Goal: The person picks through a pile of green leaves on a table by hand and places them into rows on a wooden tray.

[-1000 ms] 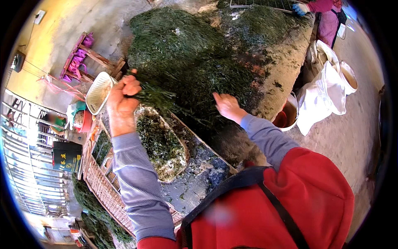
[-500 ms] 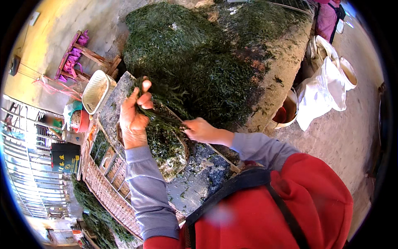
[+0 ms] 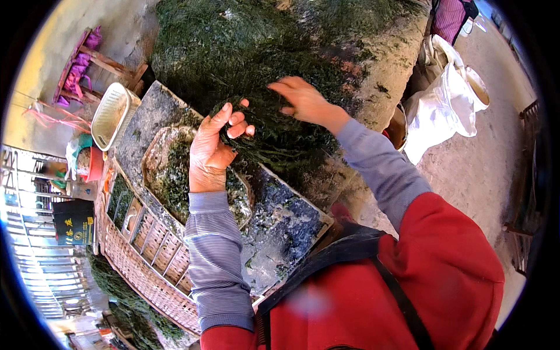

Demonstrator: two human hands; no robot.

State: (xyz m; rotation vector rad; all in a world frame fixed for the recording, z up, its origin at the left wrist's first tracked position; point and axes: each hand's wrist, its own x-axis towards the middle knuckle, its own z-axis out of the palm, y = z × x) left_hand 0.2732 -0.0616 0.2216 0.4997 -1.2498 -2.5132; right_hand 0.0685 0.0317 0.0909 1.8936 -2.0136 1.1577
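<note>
A large heap of dark green, wispy seaweed-like strands (image 3: 227, 55) covers the stone slab. My left hand (image 3: 214, 146) is curled, palm partly up, round a bunch of these strands (image 3: 256, 137) at the heap's near edge; the bunch trails off to the right. Over the heap, to the right of it, my right hand (image 3: 306, 105) reaches with fingers stretched forward and thumb apart; nothing shows in it. Below my left hand lies a shallow, pale-rimmed tray (image 3: 153, 157) holding short green bits, on a wet, dark board (image 3: 286, 233).
A woven wicker basket (image 3: 146, 259) with a slatted rack stands at the left. Beyond it are a white plastic basket (image 3: 111, 119), a wooden stool (image 3: 73, 67) and a red pot (image 3: 93, 166). White sacks (image 3: 443, 111) and a bucket (image 3: 396, 128) are on the right.
My right hand has left the strands beside the tray and moved up and right over the heap. My left hand has shifted right with its bunch, uncovering more of the tray.
</note>
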